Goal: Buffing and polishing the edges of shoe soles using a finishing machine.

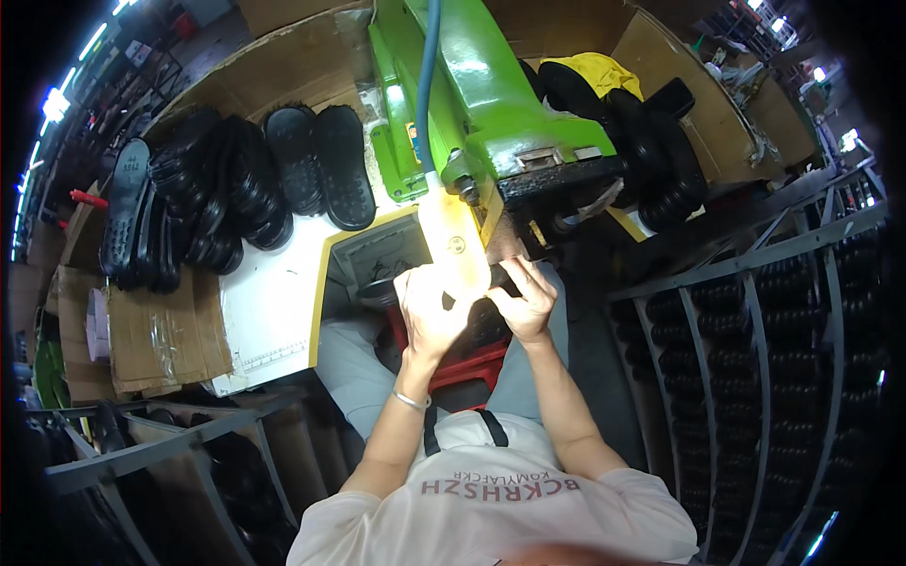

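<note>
A green machine (510, 104) stands in front of me, with a blue flexible lamp neck (429, 85) running down it to a pale yellow lamp head (453, 236). Just below that lamp, my left hand (432, 316) has its fingers curled in, partly washed out by the glare. Beside it, my right hand (526, 300) is closed in a pinch at the edge of a brownish piece (505, 243) under the machine's black end. The lamp head hides what lies between my fingers, so its kind does not show.
Black shoe soles (344, 165) stand in stacks on the white tabletop (274, 292) to the left. More dark soles and a yellow cloth (604, 74) lie right of the machine. Cardboard walls border the table. A metal rack (746, 330) with rows of black soles stands at right, another at lower left.
</note>
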A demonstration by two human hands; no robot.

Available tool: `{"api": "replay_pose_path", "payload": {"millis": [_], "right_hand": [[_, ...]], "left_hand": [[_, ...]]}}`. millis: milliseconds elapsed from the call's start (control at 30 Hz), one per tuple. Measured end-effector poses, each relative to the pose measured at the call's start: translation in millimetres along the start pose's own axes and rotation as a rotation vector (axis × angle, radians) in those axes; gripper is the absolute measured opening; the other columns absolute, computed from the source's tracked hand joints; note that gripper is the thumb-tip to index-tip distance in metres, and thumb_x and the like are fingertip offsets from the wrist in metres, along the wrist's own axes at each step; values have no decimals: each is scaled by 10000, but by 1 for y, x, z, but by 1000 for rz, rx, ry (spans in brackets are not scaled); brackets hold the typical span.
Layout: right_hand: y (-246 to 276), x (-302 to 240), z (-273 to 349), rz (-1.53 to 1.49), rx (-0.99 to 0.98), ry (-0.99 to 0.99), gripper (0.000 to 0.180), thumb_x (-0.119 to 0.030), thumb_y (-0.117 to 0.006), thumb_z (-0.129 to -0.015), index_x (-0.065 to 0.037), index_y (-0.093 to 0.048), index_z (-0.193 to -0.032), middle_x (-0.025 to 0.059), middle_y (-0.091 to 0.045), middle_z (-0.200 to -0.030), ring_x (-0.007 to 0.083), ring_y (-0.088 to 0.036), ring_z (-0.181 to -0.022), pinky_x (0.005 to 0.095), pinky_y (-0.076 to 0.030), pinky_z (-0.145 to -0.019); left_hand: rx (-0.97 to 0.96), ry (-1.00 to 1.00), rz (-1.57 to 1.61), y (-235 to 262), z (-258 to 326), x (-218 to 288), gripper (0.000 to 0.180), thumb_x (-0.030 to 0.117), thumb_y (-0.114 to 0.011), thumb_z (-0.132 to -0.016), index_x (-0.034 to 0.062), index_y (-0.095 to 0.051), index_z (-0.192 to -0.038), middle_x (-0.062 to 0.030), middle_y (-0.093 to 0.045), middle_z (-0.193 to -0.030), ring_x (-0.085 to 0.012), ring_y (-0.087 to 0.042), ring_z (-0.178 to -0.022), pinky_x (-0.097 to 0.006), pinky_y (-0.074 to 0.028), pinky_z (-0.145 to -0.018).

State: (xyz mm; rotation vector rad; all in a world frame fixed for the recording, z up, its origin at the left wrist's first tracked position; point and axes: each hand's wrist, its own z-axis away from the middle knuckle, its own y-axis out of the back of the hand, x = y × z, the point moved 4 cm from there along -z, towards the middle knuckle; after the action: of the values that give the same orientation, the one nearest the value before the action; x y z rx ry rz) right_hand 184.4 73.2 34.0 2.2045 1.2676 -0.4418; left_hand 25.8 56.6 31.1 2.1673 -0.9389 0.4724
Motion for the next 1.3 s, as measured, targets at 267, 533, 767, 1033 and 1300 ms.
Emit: {"api": "replay_pose_path", "payload": {"millis": [267, 533, 767, 1033, 1300], "right_hand": [[-36, 129, 101, -616, -98, -726, 503, -94, -787, -740, -9, -605, -1201, 53, -643, -1086, 137, -587, -956, 261, -443, -863], [31, 156, 112, -634, 245, -952, 422, -77, -789, -747, -61, -561, -1102, 34, -581, -1030, 139, -554, -954, 279, -461, -829], [110, 82, 1, 79, 172, -580, 449, -136, -862, -649, -26, -585, -985, 59, -554, -976, 201, -546, -916, 322, -443, -840], [46, 27, -4, -45, 9, -449, 531, -135, -891, -561, -42, -572, -975, 88, -529, -957, 258, -536, -907, 350, -434, -824], [-41, -8, 95, -1097, -42, -1341, 496, -32, -661, -839, -36, -442, -1285, 88, -475, -1276, 232, -507, -1139, 361, -463, -958]], "left_hand": [[-20, 595, 967, -74, 53, -38, 479, -112, -743, -704, 17, -545, -1120, -91, -612, -1065, -194, -605, -991, -327, -505, -885], [77, 607, 1070, -83, 62, -40, 501, -19, -799, -722, 20, -520, -1136, -73, -599, -1070, -177, -594, -992, -318, -481, -916], [-64, 296, 743, -40, 40, -37, 553, -33, -818, -660, -48, -545, -1140, -113, -585, -1105, -202, -606, -1004, -304, -515, -882], [225, 648, 1193, 34, 67, -75, 468, 4, -791, -726, 18, -516, -1104, -120, -601, -1063, -227, -609, -1013, -378, -531, -893], [-201, 203, 625, 108, 67, -52, 308, -58, -766, -618, 51, -634, -874, -92, -660, -890, -262, -635, -900, -368, -502, -832]]}}
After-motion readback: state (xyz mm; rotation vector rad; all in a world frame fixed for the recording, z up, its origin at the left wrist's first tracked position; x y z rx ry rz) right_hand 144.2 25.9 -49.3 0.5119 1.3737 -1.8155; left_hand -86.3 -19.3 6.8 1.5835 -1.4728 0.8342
